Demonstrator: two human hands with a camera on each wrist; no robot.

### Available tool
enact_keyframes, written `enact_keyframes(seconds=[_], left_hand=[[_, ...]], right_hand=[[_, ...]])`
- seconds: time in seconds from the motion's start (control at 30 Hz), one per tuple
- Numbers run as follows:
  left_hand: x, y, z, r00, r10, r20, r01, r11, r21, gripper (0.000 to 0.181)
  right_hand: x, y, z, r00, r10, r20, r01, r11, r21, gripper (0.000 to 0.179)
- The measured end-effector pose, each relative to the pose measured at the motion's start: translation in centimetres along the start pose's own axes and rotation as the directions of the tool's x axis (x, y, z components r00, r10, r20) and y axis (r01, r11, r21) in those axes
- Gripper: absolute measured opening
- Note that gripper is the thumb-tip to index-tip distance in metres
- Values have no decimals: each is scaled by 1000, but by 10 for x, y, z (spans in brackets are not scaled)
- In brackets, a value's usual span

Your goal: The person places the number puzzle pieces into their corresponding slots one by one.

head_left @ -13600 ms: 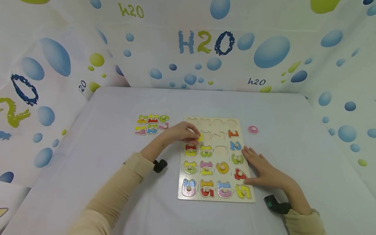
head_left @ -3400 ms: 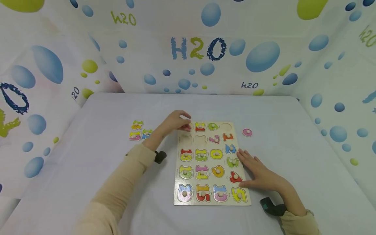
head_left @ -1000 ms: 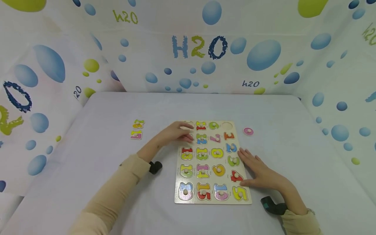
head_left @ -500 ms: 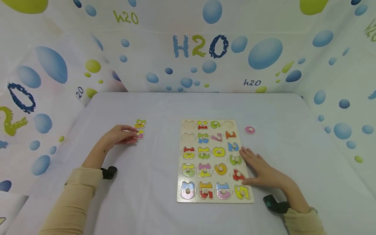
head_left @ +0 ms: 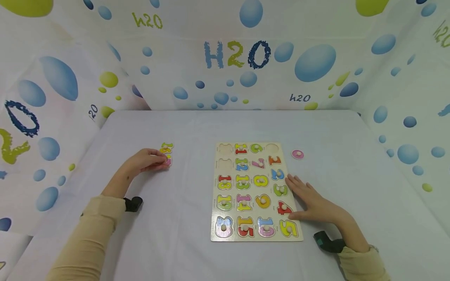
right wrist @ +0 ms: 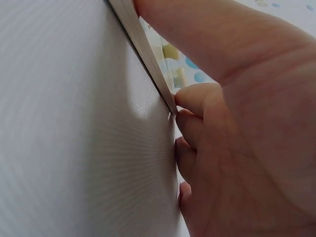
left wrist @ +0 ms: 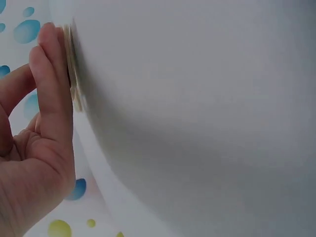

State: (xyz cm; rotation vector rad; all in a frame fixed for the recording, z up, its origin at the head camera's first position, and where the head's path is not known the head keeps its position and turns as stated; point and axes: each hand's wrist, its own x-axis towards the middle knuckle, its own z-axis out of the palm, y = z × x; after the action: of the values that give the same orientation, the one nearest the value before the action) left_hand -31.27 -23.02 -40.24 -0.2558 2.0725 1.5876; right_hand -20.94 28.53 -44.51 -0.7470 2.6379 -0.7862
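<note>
In the head view my left hand (head_left: pixel 149 160) pinches a pink-and-yellow number 17 puzzle piece (head_left: pixel 169 160) left of the board, its fingers covering part of it. The left wrist view has the fingertips at the thin wooden edge of a piece (left wrist: pixel 72 59), low over the cloth. Just beyond lies a green-and-yellow number piece (head_left: pixel 166 147). The wooden number board (head_left: pixel 230 237) is mostly filled with knobbed numbers; two left recesses (head_left: pixel 225 164) and a rounded top-right recess (head_left: pixel 272 148) show bare wood. My right hand (head_left: pixel 314 203), fingers spread, rests against the board's right edge.
A pink oval piece (head_left: pixel 297 154) with a knob lies right of the board's top corner. White cloth (head_left: pixel 190 195) covers the table, and a curtain printed with bubbles (head_left: pixel 225 82) rises behind it. Dark wrist cameras sit by both cuffs.
Over the longer span, several number pieces went from the left group into the board. My left hand then moved left from the board to the 17 piece. My right hand stayed at the edge.
</note>
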Motion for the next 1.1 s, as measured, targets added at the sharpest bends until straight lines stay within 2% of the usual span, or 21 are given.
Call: enact_keyframes(seconds=[0.1,0.23,0.43,0.6,0.7,0.8,1.1], left_hand=[[4,9,11,999,35,27,-35,999,16,34],[11,28,44,994,75,81,-79,996,41,36],[27,56,102,991,41,130,-60,989,139,28],[42,63,136,986,2,169,-35,981,191,24],[47,61,147,986,-2,168,-42,966,256,23],[49,58,155,988,0,155,-43,960,276,21],[49,57,158,984,-36,174,9,988,152,16]], right_hand=[[0,0,0,1000,1,0,-1,1000,-3,107],[-1,-1,0,1000,8,-3,-8,1000,5,107],[-1,-1,2,1000,12,0,-12,1000,7,107],[-1,-2,2,1000,18,6,-18,1000,3,107],[0,-3,2,1000,15,5,-15,1000,2,108],[1,-3,2,1000,16,6,-16,1000,-9,108],[0,-5,-1,1000,2,-5,-2,1000,-13,105]])
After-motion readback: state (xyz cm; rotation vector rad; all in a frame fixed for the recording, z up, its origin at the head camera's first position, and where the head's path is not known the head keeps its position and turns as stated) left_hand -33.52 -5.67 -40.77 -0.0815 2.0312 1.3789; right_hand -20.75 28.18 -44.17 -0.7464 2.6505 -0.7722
